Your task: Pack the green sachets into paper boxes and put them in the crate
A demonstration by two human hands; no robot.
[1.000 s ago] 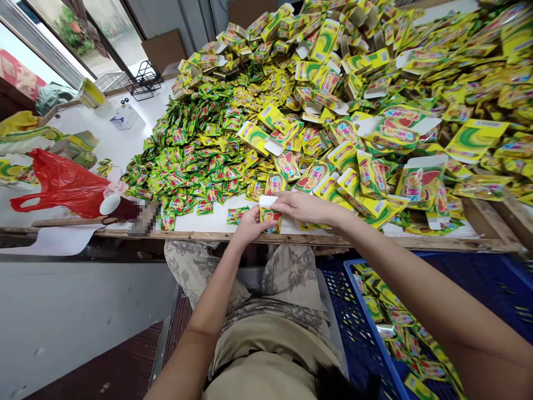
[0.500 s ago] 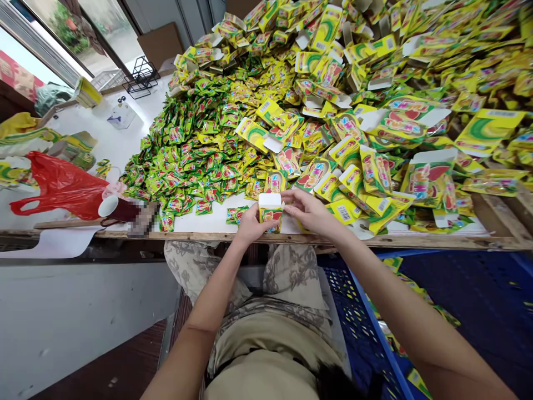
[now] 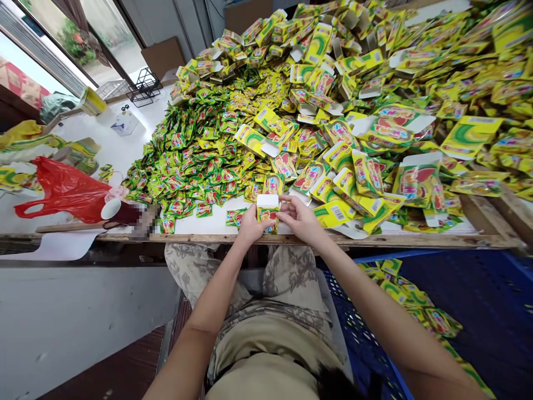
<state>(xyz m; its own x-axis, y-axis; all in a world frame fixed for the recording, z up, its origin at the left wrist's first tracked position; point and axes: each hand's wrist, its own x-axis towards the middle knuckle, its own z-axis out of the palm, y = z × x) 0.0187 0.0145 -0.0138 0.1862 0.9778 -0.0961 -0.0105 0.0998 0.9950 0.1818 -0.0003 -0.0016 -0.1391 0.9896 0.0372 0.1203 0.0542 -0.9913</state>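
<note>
A small yellow-green candy box [image 3: 267, 212], its white top flap raised, is held upright near the table's front edge. My left hand [image 3: 250, 226] is closed around its left side, the thumb lying across the front. On the other side my right hand [image 3: 303, 220] has its fingers curled, with thumb and fingertips against the box's right edge. What the box contains is hidden. Just left of my left hand lie a few small green candy packets [image 3: 235, 216]. Another printed box [image 3: 273, 183] rests behind the held one.
A big heap of green packets [image 3: 195, 150] and yellow boxes [image 3: 345, 130] covers the table. To the left are a red plastic bag [image 3: 70, 189], a cup [image 3: 111, 209] and a black wire rack [image 3: 144, 89]. Below right, a blue crate [image 3: 478, 294] holds several yellow boxes [image 3: 410, 294].
My right hand has moved slightly left, bringing its fingers and thumb against the candy box. My left hand keeps its hold. The camera view has shifted a little, showing more of the crate.
</note>
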